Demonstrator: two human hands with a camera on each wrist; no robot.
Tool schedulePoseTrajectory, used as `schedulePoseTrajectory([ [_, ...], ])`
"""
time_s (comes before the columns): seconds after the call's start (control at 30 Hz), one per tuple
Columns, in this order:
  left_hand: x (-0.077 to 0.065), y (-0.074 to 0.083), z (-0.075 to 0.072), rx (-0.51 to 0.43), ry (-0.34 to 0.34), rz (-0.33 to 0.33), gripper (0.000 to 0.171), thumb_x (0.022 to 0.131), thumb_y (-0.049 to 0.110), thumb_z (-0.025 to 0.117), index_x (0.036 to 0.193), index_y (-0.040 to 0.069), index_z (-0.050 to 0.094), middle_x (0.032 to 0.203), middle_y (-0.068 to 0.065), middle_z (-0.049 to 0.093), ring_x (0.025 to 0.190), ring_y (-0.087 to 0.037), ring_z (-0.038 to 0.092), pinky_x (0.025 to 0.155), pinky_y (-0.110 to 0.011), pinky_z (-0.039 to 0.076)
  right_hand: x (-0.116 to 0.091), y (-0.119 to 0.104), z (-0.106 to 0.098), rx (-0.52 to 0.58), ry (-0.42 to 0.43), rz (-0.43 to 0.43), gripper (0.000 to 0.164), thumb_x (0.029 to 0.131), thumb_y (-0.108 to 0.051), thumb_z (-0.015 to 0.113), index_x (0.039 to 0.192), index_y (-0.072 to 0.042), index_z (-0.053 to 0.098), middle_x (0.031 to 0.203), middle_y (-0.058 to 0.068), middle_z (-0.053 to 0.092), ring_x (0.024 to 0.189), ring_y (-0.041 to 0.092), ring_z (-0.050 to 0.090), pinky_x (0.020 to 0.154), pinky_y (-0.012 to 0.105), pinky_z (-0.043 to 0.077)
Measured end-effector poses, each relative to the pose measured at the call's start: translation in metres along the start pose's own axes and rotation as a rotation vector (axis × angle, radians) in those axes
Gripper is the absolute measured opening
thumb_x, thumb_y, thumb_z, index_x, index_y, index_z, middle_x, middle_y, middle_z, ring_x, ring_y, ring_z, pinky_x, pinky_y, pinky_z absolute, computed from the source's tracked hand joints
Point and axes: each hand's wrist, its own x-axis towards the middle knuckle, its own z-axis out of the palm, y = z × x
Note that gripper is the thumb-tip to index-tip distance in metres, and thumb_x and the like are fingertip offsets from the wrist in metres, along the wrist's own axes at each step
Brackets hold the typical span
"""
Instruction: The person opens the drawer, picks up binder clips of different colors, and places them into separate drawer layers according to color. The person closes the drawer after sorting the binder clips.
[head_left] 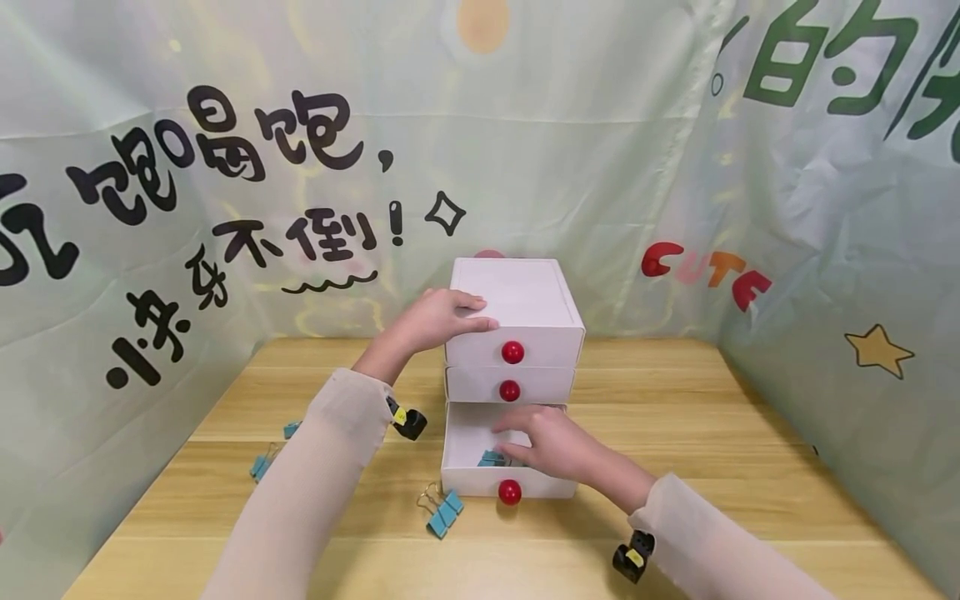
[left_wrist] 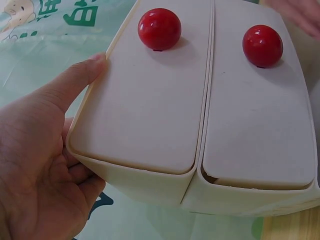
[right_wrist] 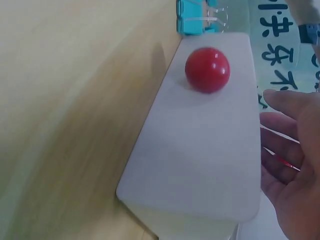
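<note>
A white mini chest of drawers (head_left: 517, 292) with red ball knobs stands on the table. My left hand (head_left: 442, 317) rests on its top left edge, thumb along the front edge; in the left wrist view the left hand (left_wrist: 50, 145) lies beside the upper drawers' fronts. The bottom drawer (head_left: 465, 481) is pulled out. Over it hovers my right hand (head_left: 551, 442), fingers loosely bent, nothing visible between them. A blue binder clip (head_left: 491, 458) lies inside, partly hidden by that hand. The right wrist view shows the right hand (right_wrist: 295, 150) behind the drawer front (right_wrist: 200, 150).
Another blue binder clip (head_left: 446, 514) lies on the wooden table (head_left: 375, 567) just left of the drawer. More blue clips (head_left: 260, 467) lie farther left, partly behind the left sleeve (head_left: 300, 492). Printed cloth (head_left: 570, 183) hangs around the table's back and sides.
</note>
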Motion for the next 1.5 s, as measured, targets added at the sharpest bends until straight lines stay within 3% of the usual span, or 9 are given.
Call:
schedulePoseTrajectory([
  [0.43, 0.000, 0.001, 0.001, 0.004, 0.007, 0.010, 0.061, 0.084, 0.057, 0.070, 0.130, 0.016, 0.066, 0.134, -0.001, 0.060, 0.129, -0.022, 0.050, 0.105, -0.039, 0.041, -0.012, -0.026, 0.003, 0.059, 0.019, -0.080, 0.035, 0.095, -0.038, 0.064, 0.119, -0.013, 0.070, 0.114, -0.005, 0.069, 0.106, 0.013, 0.063, 0.092, 0.036, 0.051],
  [0.73, 0.000, 0.000, 0.000, 0.009, 0.009, 0.017, 0.061, 0.085, 0.058, 0.068, 0.130, 0.017, 0.065, 0.136, 0.002, 0.059, 0.133, -0.027, 0.044, 0.109, -0.041, 0.035, -0.019, -0.049, 0.017, 0.055, 0.050, -0.154, 0.030, 0.095, -0.032, 0.066, 0.118, -0.014, 0.071, 0.111, -0.007, 0.069, 0.098, 0.005, 0.061, 0.087, 0.028, 0.051],
  [0.83, 0.000, 0.000, 0.000, 0.006, 0.006, 0.017, 0.062, 0.085, 0.059, 0.068, 0.131, 0.017, 0.065, 0.136, 0.002, 0.059, 0.134, -0.027, 0.043, 0.109, -0.041, 0.034, -0.020, -0.053, 0.022, 0.071, 0.036, -0.159, 0.031, 0.095, -0.033, 0.065, 0.118, -0.013, 0.071, 0.111, -0.006, 0.069, 0.086, 0.002, 0.062, 0.085, 0.026, 0.052],
  [0.97, 0.000, 0.000, 0.001, 0.000, 0.006, 0.018, 0.062, 0.085, 0.058, 0.068, 0.131, 0.017, 0.065, 0.135, 0.001, 0.059, 0.133, -0.026, 0.044, 0.108, -0.040, 0.036, -0.020, -0.055, 0.030, 0.071, -0.004, -0.149, 0.036, 0.096, -0.038, 0.063, 0.121, -0.013, 0.069, 0.115, -0.005, 0.069, 0.090, 0.003, 0.064, 0.086, 0.025, 0.052],
  [1.07, 0.000, 0.000, 0.001, 0.003, 0.003, 0.013, 0.062, 0.085, 0.058, 0.068, 0.131, 0.017, 0.065, 0.136, 0.001, 0.059, 0.133, -0.025, 0.045, 0.107, -0.040, 0.037, -0.020, -0.056, 0.036, 0.056, -0.026, -0.157, 0.037, 0.096, -0.039, 0.062, 0.122, -0.013, 0.068, 0.118, -0.006, 0.068, 0.104, 0.006, 0.063, 0.090, 0.026, 0.051],
  [1.3, -0.001, 0.002, 0.000, 0.002, -0.002, 0.001, 0.062, 0.085, 0.058, 0.068, 0.132, 0.016, 0.064, 0.136, 0.000, 0.058, 0.133, -0.024, 0.045, 0.107, -0.040, 0.038, -0.016, -0.061, 0.050, 0.047, -0.006, -0.203, 0.031, 0.094, -0.038, 0.065, 0.113, -0.013, 0.068, 0.104, -0.007, 0.068, 0.098, 0.004, 0.063, 0.089, 0.023, 0.050],
  [1.43, -0.002, 0.002, 0.000, 0.001, -0.002, 0.003, 0.062, 0.085, 0.057, 0.068, 0.131, 0.016, 0.064, 0.136, 0.000, 0.059, 0.133, -0.025, 0.045, 0.108, -0.041, 0.037, -0.015, -0.064, 0.057, -0.007, 0.012, -0.198, 0.040, 0.093, -0.043, 0.065, 0.114, -0.009, 0.068, 0.104, -0.005, 0.069, 0.096, 0.006, 0.063, 0.087, 0.023, 0.051],
  [1.5, -0.002, 0.003, 0.000, -0.001, -0.002, 0.005, 0.062, 0.086, 0.057, 0.068, 0.131, 0.016, 0.064, 0.136, 0.000, 0.059, 0.133, -0.025, 0.045, 0.107, -0.041, 0.038, -0.013, -0.067, 0.060, -0.032, 0.005, -0.191, 0.037, 0.092, -0.045, 0.064, 0.106, -0.011, 0.068, 0.092, -0.007, 0.067, 0.083, 0.003, 0.061, 0.076, 0.019, 0.051],
])
